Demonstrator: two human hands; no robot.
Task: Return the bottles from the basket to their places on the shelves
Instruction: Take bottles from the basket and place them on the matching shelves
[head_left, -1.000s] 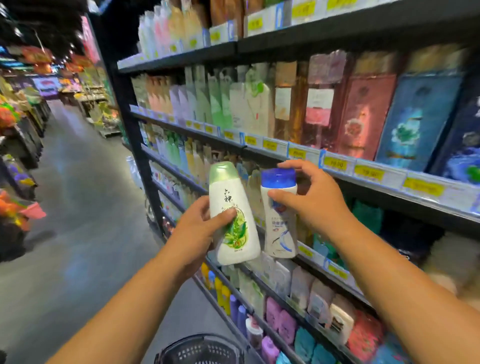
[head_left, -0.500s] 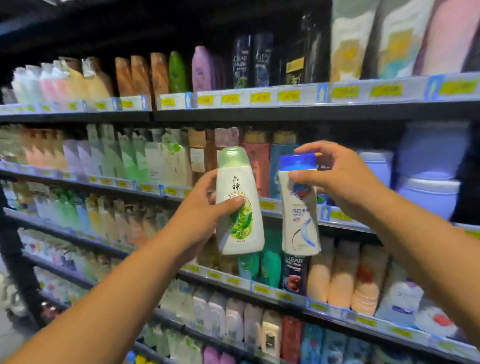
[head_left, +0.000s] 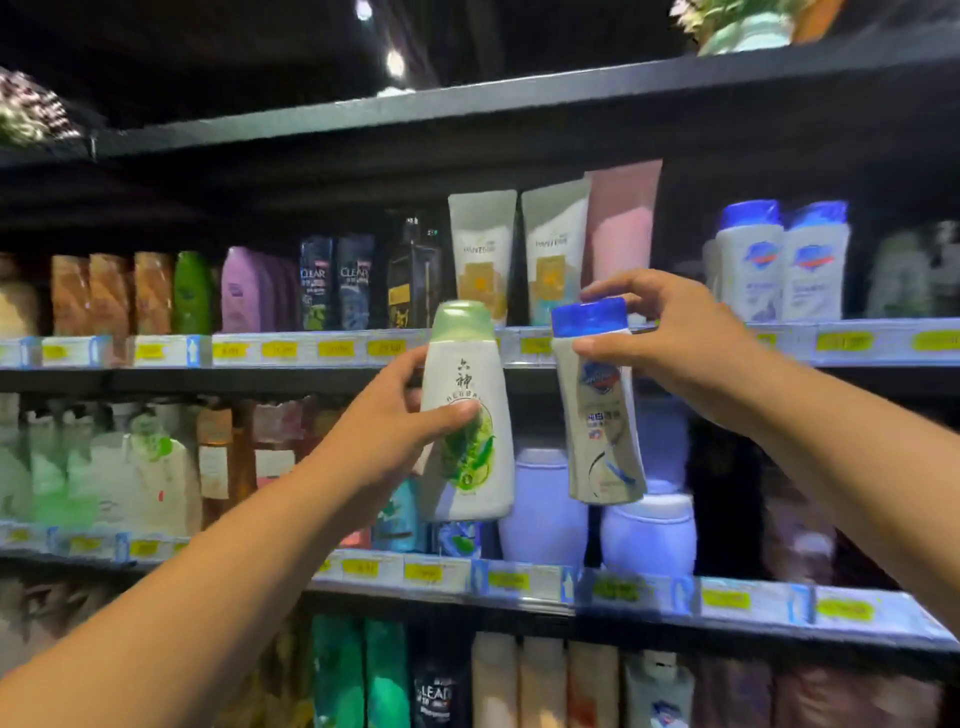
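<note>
Gripping a green-capped bottle (head_left: 467, 415) in the left hand (head_left: 384, 431) and a blue-capped bottle (head_left: 602, 415) in the right hand (head_left: 670, 348), a person is facing the shelves (head_left: 260, 379); the matching pair (head_left: 782, 260), upper right, is probably marking the blue one's slot.

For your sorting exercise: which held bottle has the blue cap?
The slim bottle in the right hand; the broad bottle in the left hand has a green cap and leaf print.
</note>
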